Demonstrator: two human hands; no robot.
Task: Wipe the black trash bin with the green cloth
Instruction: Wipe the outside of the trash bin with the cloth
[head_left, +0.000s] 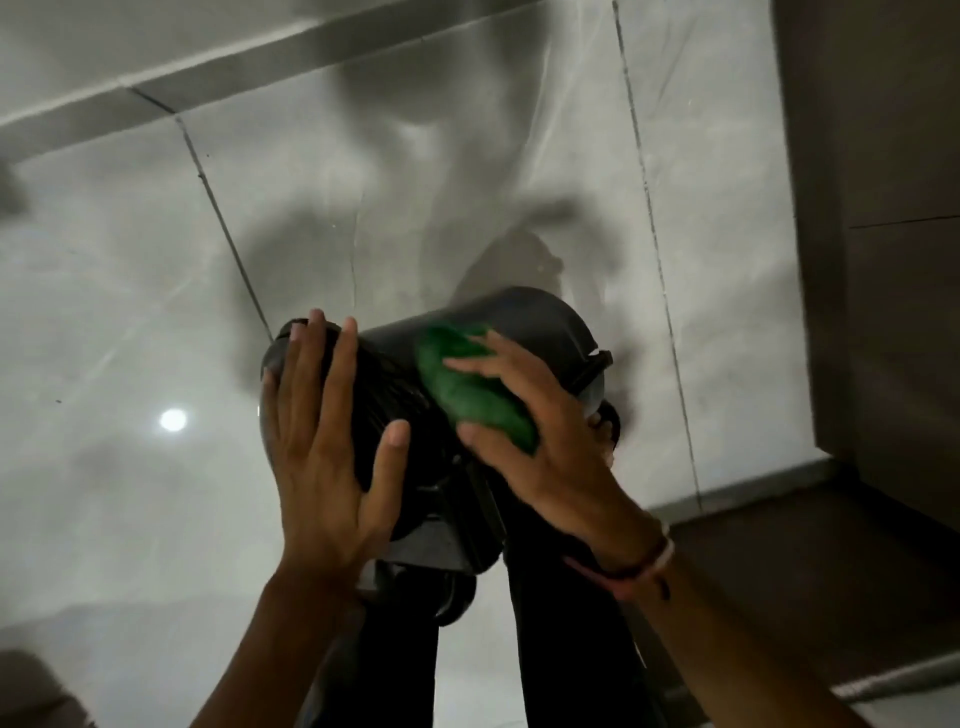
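The black trash bin (524, 322) is tipped on its side in front of me, lifted off the floor, its rim end with a black liner toward the left. My left hand (332, 457) lies flat with spread fingers against the bin's left end, steadying it. My right hand (540, 441) presses the green cloth (467, 384) against the bin's upper side, fingers spread over the bunched cloth. The cloth is blurred by motion. The bin's underside and pedal part are dark and hard to make out.
Glossy grey floor tiles (156, 312) lie below, with a bright lamp reflection (173, 419) at the left. A brown cabinet or door (883, 208) stands along the right. My dark trouser legs (566, 649) are under the bin.
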